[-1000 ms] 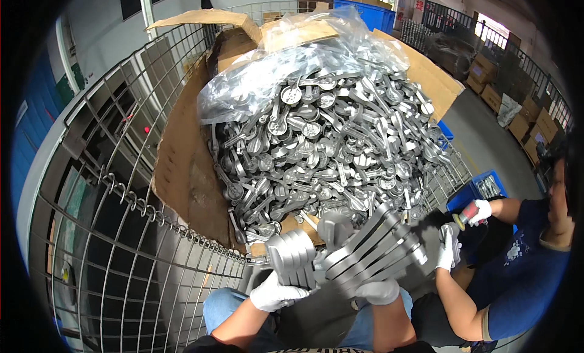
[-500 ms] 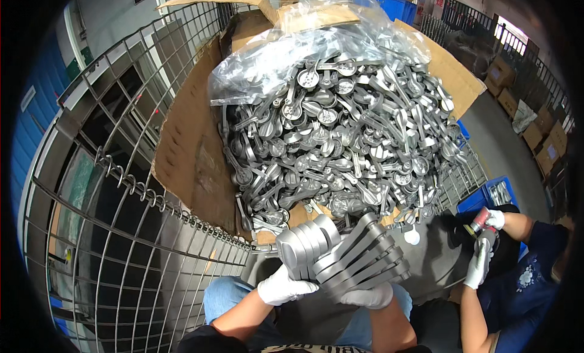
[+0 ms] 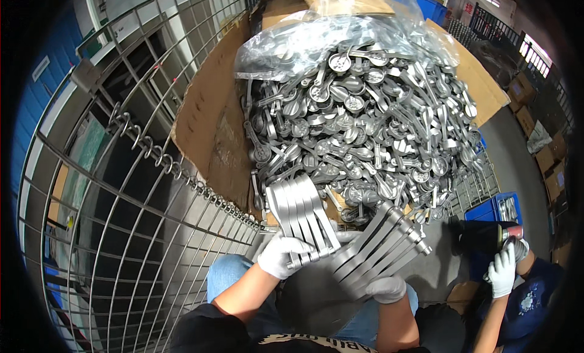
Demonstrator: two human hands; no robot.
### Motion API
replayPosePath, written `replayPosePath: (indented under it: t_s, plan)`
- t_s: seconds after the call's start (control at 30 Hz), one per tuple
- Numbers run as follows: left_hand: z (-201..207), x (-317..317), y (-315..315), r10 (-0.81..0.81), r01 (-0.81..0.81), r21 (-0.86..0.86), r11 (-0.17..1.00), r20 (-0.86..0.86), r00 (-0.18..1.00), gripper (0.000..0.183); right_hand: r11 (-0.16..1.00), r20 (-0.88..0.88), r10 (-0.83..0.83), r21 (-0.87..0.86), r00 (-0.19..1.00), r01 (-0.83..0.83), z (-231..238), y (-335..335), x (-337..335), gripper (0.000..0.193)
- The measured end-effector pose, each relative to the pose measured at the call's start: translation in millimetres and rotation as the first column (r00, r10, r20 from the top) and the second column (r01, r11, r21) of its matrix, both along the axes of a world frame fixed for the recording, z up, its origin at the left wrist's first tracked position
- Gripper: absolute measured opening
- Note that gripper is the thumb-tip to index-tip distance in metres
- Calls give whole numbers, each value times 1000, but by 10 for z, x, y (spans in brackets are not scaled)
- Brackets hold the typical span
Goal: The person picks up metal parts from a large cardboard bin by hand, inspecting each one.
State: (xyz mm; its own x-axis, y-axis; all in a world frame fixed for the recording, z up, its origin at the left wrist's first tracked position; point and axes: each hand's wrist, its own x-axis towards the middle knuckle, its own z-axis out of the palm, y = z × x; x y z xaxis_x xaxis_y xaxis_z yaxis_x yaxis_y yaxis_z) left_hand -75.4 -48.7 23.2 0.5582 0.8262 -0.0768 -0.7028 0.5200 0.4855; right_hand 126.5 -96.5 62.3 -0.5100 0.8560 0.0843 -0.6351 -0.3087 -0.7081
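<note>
My white-gloved left hand (image 3: 280, 256) is closed round the narrow ends of several grey metal lever handles (image 3: 299, 208), lined up side by side with their broad ends up. In my right hand (image 3: 387, 289), also gloved, is a second fanned bunch of the same kind of handle (image 3: 372, 251), their round ends pointing away to the upper right. The two bunches are close together over my lap, nearly touching at the inner edges. Beyond them rises a big heap of loose matching handles (image 3: 359, 134), with cupped round ends and slim levers.
A cardboard lining (image 3: 210, 122) and wire mesh cage (image 3: 164, 201) border the heap on the left. Clear plastic sheeting (image 3: 328, 39) covers its far side. At right, a co-worker's gloved hand (image 3: 503, 271) is beside a blue bin (image 3: 480, 212) of parts.
The bunches have moved apart. The left one has tipped so its levers show along their length; the right one has shifted rightward. My view has moved slightly, and the co-worker's hands have moved.
</note>
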Motion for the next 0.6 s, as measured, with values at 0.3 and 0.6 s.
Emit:
replayPosePath:
  t_s: [0.3, 0.6]
  plan:
    - [-37, -12, -12, 11, -13, 17, 1000, 89, 996, 63, 998, 99, -1, -56, 995, 7, -83, -9, -102, 95]
    - [22, -8, 61, 16, -23, 83, 996, 90, 996, 77, 961, 62, -230, -143, 971, 237, 139, -30, -153, 87]
